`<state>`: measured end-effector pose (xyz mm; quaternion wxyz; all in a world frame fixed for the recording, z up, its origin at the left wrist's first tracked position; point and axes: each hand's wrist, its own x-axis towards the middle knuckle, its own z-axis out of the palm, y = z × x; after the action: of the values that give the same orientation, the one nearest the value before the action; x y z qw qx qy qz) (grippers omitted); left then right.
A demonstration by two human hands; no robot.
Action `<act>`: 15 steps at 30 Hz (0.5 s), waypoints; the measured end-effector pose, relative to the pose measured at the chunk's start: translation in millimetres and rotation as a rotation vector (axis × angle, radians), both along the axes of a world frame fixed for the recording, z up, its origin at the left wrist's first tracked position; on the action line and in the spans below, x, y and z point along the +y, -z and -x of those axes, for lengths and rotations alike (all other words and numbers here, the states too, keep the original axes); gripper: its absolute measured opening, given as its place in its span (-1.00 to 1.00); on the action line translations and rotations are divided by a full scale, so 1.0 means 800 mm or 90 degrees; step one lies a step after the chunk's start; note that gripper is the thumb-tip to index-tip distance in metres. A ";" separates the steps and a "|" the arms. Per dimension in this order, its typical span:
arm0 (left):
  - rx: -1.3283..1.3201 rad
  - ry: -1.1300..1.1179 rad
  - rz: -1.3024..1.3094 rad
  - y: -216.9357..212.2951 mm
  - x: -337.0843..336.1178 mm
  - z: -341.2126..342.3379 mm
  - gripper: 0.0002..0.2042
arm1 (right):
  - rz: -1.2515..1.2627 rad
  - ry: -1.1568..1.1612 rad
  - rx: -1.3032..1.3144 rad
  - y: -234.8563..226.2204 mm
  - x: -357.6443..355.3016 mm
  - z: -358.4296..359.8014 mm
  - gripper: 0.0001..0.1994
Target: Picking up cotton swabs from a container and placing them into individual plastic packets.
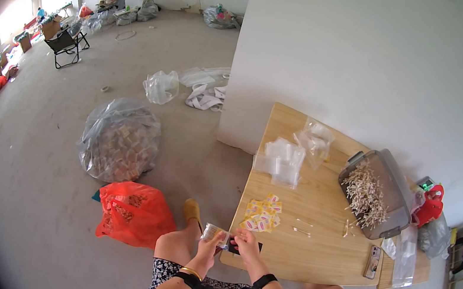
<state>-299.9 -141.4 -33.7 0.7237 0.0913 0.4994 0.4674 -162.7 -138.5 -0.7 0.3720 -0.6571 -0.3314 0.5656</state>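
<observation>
My left hand (205, 253) grips a small clear packet of cotton swabs (213, 233) just off the table's near left corner. Close beside it, my right hand (248, 247) has its fingers drawn together; what they pinch, if anything, is too small to make out. A dark flat object (235, 249) lies under the right hand at the table edge, partly covered. Beyond the hands, small yellow and white printed cards (262, 213) are spread on the wooden table (310, 258). Several loose cotton swabs (301, 231) lie to their right.
A tilted grey plastic tub (396, 196) holds a heap of cotton swabs (365, 194). Clear plastic bags (283, 159) lie at the table's far left, and a phone (373, 262) near its right. On the floor at left stand a red bag (137, 214) and a large filled clear bag (118, 139).
</observation>
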 end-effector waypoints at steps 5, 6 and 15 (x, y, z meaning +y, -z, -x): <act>0.001 0.010 0.000 -0.002 0.000 0.007 -0.72 | 0.015 0.015 0.041 -0.007 -0.008 -0.006 -0.70; -0.006 0.017 -0.010 -0.004 0.001 0.005 -0.72 | 0.037 -0.032 -0.019 -0.005 -0.010 -0.012 -0.70; 0.006 0.008 -0.018 0.000 0.002 0.002 -0.70 | 0.077 -0.069 0.088 -0.008 -0.016 -0.003 -0.71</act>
<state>-301.7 -139.7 -34.1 0.7228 0.1070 0.4956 0.4695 -160.5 -151.6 5.6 0.3227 -0.6188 -0.3056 0.6478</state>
